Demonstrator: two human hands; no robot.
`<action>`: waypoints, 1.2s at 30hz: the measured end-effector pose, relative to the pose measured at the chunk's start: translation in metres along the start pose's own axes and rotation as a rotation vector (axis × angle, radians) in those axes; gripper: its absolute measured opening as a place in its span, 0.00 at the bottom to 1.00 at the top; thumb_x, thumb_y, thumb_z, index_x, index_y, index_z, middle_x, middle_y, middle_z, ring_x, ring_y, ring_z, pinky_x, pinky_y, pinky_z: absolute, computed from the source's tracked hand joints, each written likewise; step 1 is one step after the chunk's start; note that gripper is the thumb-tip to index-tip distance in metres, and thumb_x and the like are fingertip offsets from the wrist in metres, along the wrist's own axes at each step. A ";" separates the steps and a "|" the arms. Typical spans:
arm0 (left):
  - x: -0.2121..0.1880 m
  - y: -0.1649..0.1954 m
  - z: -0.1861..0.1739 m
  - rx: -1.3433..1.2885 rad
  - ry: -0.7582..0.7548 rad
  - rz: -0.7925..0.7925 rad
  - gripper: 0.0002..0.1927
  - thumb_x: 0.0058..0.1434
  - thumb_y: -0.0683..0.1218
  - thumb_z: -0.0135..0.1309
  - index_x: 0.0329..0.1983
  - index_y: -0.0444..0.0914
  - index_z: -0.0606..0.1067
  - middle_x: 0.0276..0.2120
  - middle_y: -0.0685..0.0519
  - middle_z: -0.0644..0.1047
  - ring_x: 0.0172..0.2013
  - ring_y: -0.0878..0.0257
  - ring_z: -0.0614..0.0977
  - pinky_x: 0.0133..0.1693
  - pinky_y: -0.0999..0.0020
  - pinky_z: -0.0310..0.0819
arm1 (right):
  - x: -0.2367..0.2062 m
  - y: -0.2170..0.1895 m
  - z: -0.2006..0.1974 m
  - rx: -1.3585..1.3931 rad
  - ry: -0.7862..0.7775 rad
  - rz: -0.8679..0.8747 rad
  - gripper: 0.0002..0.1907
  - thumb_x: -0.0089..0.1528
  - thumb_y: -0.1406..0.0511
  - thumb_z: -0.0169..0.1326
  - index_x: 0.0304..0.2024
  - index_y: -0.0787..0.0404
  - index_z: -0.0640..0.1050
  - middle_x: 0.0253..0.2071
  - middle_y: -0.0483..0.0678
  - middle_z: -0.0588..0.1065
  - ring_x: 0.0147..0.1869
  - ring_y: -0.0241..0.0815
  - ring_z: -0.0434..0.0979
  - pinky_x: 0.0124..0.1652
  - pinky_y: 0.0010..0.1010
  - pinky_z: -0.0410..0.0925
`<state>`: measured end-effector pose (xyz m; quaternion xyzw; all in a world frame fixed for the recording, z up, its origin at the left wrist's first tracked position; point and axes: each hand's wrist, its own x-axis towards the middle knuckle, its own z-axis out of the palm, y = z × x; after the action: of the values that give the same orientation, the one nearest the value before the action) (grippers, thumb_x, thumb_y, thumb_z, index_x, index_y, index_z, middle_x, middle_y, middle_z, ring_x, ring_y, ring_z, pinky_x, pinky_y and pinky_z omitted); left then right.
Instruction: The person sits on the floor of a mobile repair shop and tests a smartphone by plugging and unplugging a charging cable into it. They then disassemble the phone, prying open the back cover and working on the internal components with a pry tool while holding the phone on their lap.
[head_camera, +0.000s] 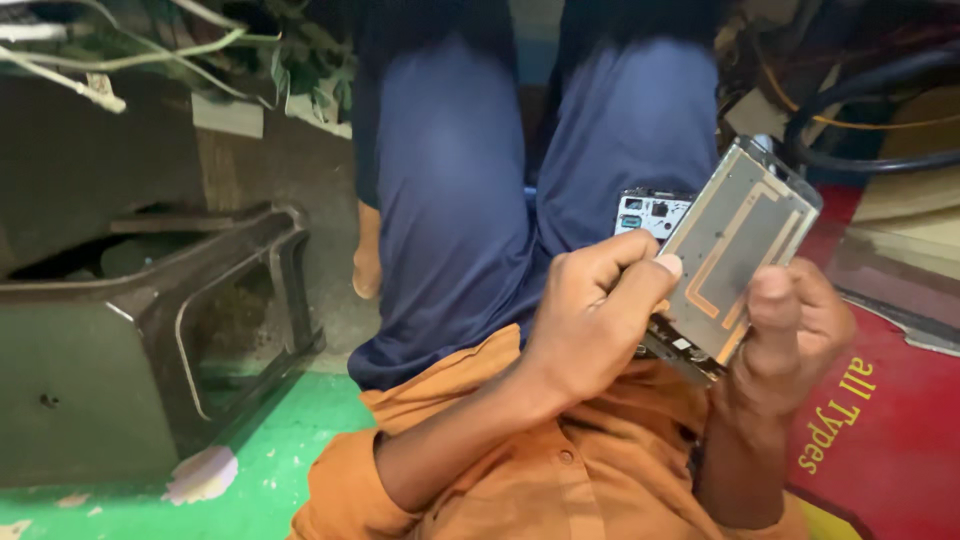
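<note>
The opened phone (700, 270), a flat grey metal-backed panel with coppery traces hinged up off its circuit-crowded body, sits above my lap. My right hand (795, 335) has its grip closed on the lower edge; my left hand (590, 310) is curled, thumb pressing the panel's edge. Prying too hard could, I judge, crack the thin panel or tear a hidden ribbon.

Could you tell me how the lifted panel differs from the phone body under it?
The lifted panel is a pale metallic sheet with copper-coloured traces, while the phone body is white with small dark components. The panel is tilted up and mostly in view; the body lies behind it, largely hidden. The right hand grips the panel's lower edge, while the left hand presses its thumb at the seam between panel and body. Both are flat and rectangular.
</note>
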<state>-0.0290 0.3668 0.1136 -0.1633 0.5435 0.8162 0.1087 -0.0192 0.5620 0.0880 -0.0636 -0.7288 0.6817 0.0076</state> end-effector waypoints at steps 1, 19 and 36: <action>0.000 0.001 0.000 -0.006 -0.019 -0.006 0.18 0.70 0.49 0.50 0.28 0.32 0.71 0.21 0.58 0.69 0.26 0.74 0.66 0.27 0.70 0.63 | 0.001 -0.004 0.001 0.111 -0.017 0.062 0.15 0.79 0.63 0.55 0.44 0.70 0.75 0.41 0.48 0.76 0.40 0.32 0.72 0.44 0.21 0.65; -0.012 -0.019 -0.010 -0.289 -0.039 -0.151 0.16 0.67 0.40 0.57 0.55 0.27 0.76 0.34 0.52 0.82 0.29 0.70 0.80 0.33 0.75 0.76 | 0.006 -0.026 0.033 0.206 0.157 0.057 0.11 0.71 0.68 0.55 0.52 0.72 0.77 0.47 0.49 0.78 0.50 0.35 0.76 0.53 0.24 0.68; -0.008 -0.023 -0.011 -0.141 0.037 -0.114 0.19 0.73 0.49 0.46 0.54 0.28 0.76 0.26 0.53 0.78 0.22 0.71 0.76 0.23 0.77 0.68 | 0.015 -0.017 0.011 0.111 0.147 0.082 0.12 0.72 0.68 0.48 0.43 0.72 0.79 0.36 0.45 0.76 0.37 0.31 0.71 0.38 0.24 0.67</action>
<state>-0.0121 0.3657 0.0932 -0.2164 0.4765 0.8417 0.1329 -0.0367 0.5519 0.1027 -0.1427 -0.6841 0.7143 0.0369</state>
